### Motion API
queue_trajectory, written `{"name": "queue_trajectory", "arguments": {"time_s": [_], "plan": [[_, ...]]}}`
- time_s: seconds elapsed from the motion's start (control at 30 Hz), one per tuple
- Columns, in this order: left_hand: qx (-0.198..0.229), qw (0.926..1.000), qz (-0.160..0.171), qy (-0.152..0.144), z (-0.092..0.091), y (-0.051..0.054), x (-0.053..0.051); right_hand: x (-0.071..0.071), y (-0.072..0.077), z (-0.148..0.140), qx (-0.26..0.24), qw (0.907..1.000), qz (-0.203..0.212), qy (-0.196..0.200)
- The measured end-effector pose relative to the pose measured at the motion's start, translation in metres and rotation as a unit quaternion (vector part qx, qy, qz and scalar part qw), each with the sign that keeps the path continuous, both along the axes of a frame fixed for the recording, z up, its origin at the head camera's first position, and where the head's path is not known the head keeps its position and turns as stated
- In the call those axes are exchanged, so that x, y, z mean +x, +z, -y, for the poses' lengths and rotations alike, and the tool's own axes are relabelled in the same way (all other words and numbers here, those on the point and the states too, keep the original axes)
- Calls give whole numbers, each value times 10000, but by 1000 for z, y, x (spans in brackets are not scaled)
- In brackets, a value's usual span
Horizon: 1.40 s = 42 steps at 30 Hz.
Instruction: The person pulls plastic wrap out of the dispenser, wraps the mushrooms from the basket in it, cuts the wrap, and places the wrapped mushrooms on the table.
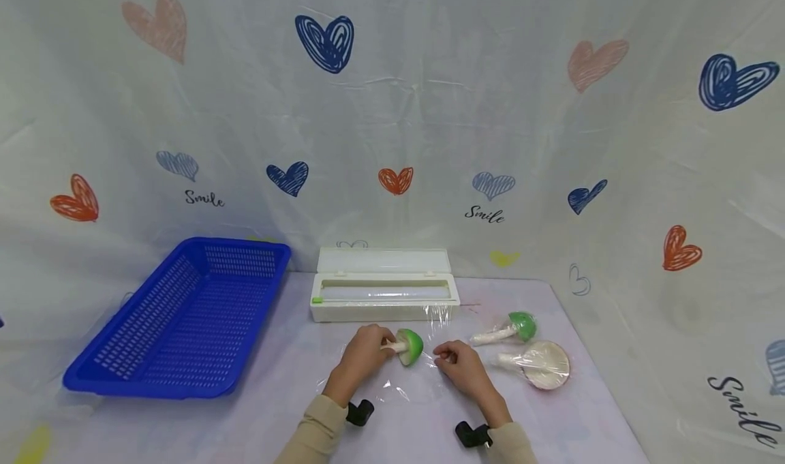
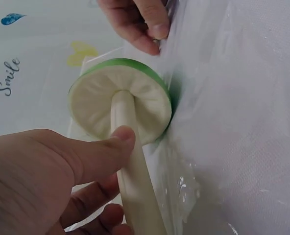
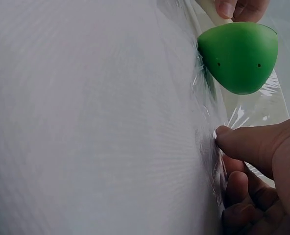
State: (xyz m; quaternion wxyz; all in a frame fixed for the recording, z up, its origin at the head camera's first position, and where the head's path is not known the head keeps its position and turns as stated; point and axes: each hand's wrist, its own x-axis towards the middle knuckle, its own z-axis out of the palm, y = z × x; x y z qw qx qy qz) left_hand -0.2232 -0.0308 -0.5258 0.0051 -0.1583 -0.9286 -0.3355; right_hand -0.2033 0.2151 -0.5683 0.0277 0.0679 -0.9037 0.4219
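Observation:
In the head view my left hand [image 1: 366, 348] holds a toy mushroom [image 1: 412, 347] by its pale stem, green cap pointing right. The left wrist view shows the thumb against the mushroom's stem [image 2: 142, 196], with the fingers behind it. Clear cling film [image 1: 392, 390] lies on the table below the mushroom and reaches back to a white cling film dispenser [image 1: 386, 312], whose lid is raised. To the right of the mushroom, my right hand [image 1: 463, 367] pinches the film's edge between thumb and fingers. The right wrist view shows the thumb [image 3: 238, 142] on the wrinkled film.
A blue plastic basket [image 1: 232, 389] stands at the left. On the right lie a film-wrapped mushroom with a green cap [image 1: 522, 326] and another film-wrapped mushroom with a wide pale underside [image 1: 546, 367]. A heart-printed sheet [image 1: 417, 130] hangs behind the table.

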Motion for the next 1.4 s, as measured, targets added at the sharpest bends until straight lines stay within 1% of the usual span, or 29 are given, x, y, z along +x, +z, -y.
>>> {"name": "queue_trajectory", "arguments": {"time_s": [0.07, 0.13, 0.23, 0.3, 0.33, 0.4, 0.47, 0.53, 0.6, 0.67, 0.73, 0.8, 0.87, 0.9, 1.0, 1.1, 1.17, 1.23, 1.3, 1.4], "plan": [[65, 9999, -97, 21, 0, -1, 1, 1, 0, -1, 21, 10000, 0, -20], [146, 9997, -206, 33, 2, 0, 4, 3, 0, -2, 42, 10000, 12, -18], [229, 9992, -312, 64, 8, 3, 13, 8, 1, -6, -9, 10000, -40, 22], [237, 9993, -256, 102, 14, 5, 20, 13, 3, -8, -95, 9998, -118, 100], [208, 9995, -239, 63, 18, 6, 24, 16, 3, -9, -132, 9997, -174, 136], [88, 9999, -55, -50, 26, 7, 31, 21, 5, -12, -212, 9993, -250, 186], [-25, 9994, 192, -296, 38, 7, 38, 25, 6, -15, -175, 9991, -287, 262], [-216, 9976, 332, -569, 51, 6, 47, 29, 6, -18, -14, 9988, -338, 363], [-507, 9949, 506, -716, 64, 5, 55, 33, 6, -20, 185, 9977, -349, 552], [-827, 9916, 645, -754, 76, 5, 61, 36, 6, -21, 415, 9956, -294, 787], [-1099, 9879, 819, -722, 85, 5, 65, 38, 6, -22, 556, 9935, -156, 977], [-1229, 9850, 1004, -673, 92, 5, 67, 40, 7, -21, 612, 9921, -13, 1096], [-1191, 9848, 1088, -648, 96, 4, 67, 40, 7, -20, 660, 9913, 28, 1140], [-1158, 9849, 1102, -662, 98, 4, 66, 41, 7, -19, 678, 9910, 1, 1151], [-1002, 9858, 1098, -785, 101, 2, 66, 42, 7, -17, 775, 9891, -261, 1224], [-843, 9880, 886, -941, 105, 5, 66, 43, 8, -17, 829, 9883, -495, 1185], [-759, 9905, 625, -964, 106, 8, 66, 43, 12, -17, 708, 9906, -547, 1038], [-697, 9934, 316, -849, 107, 12, 65, 40, 17, -16, 576, 9933, -542, 839], [-647, 9960, 92, -614, 105, 17, 61, 35, 22, -14, 464, 9950, -582, 660], [-660, 9978, -72, -52, 99, 24, 52, 24, 29, -10, 477, 9943, -816, 488]]}}
